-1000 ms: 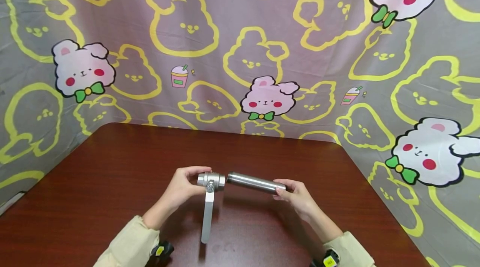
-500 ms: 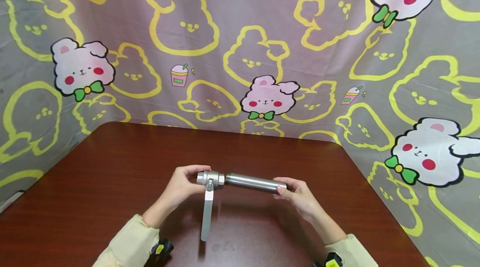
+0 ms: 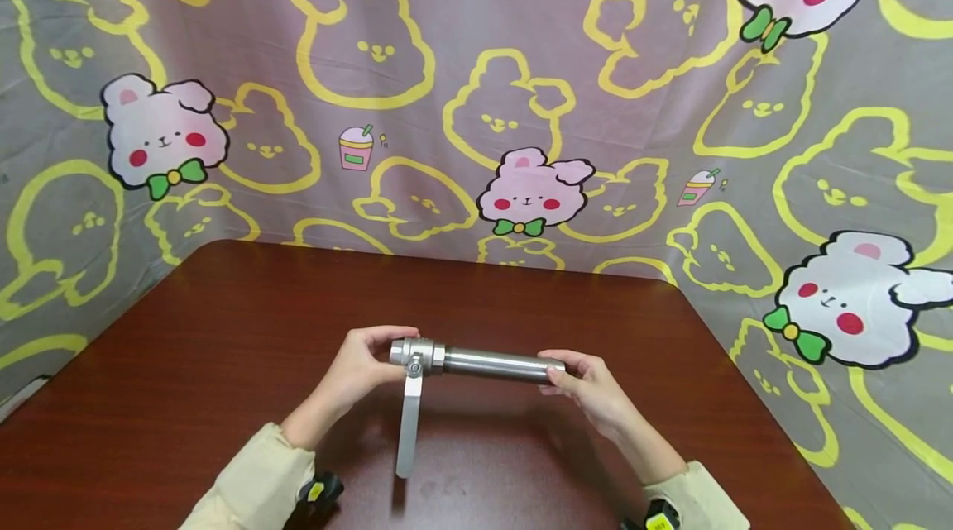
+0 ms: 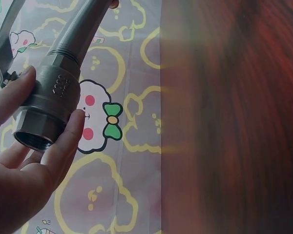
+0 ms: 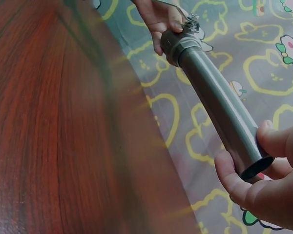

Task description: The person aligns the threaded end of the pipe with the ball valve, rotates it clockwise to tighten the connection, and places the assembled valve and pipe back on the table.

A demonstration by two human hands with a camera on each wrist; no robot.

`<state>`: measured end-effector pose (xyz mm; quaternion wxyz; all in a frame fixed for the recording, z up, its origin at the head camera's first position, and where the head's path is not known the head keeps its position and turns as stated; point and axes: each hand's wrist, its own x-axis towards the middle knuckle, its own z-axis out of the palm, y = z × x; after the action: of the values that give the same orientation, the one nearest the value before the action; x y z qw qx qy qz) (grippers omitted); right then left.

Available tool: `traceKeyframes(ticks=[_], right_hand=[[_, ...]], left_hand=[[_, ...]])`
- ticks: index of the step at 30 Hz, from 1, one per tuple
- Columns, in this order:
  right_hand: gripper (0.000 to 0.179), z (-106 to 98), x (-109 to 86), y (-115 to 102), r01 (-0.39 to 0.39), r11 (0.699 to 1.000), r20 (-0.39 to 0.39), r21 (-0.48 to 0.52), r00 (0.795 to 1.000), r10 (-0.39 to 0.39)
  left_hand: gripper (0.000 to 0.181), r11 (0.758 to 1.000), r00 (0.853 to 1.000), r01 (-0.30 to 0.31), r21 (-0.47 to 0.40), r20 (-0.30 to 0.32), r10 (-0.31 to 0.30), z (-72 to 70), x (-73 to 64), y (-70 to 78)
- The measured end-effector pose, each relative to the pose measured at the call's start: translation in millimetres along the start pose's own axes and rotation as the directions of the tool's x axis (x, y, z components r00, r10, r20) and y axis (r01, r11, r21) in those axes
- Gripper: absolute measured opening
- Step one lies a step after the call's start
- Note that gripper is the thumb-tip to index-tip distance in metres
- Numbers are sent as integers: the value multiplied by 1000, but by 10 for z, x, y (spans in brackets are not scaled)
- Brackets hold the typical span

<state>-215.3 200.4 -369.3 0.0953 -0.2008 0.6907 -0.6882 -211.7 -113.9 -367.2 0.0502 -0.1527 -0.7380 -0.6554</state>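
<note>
A silver ball valve (image 3: 421,355) is held by my left hand (image 3: 362,367), thumb and fingers curled round its hexagonal body. Its long flat lever handle (image 3: 409,435) points down toward me. My right hand (image 3: 588,385) pinches the far end of a straight steel pipe (image 3: 495,365). The pipe's other end meets the valve's right opening, nearly in line with it. In the left wrist view, a few threads (image 4: 63,52) show on the pipe at the valve's mouth. The right wrist view shows the pipe's hollow open end (image 5: 256,168) between thumb and fingers.
Both hands are above a dark red-brown wooden table (image 3: 298,298). A grey curtain (image 3: 462,34) with yellow outlines and rabbit faces surrounds its back and sides. Black wrist devices (image 3: 322,490) sit at the cuffs.
The pipe, tilted and a little apart from the valve one second ago, has moved left and levelled. Its end now meets the valve's opening. Both hands keep their holds.
</note>
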Motion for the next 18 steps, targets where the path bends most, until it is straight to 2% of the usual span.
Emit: traceKeyframes(ticks=[4,8,14,18], right_hand=[[38,-12,1,-20,23,999,23,29,999,-24],[23,-19,-6,-60,41,997,34,59,998,-43],[20,8,-4,-108,2,989,-9,146,1000,-1],[19,15,-11,-93,-18,975,-2,221,1000,19]], left_hand=[[44,1000,1000,8,-28,1,-8,7,-10,-5],[44,998,1000,5,-56,8,-5,27,-28,-11],[45,997,1000,7,-74,5,-7,60,-44,-7],[45,997,1000,11,-73,1,-11,71,-36,-11]])
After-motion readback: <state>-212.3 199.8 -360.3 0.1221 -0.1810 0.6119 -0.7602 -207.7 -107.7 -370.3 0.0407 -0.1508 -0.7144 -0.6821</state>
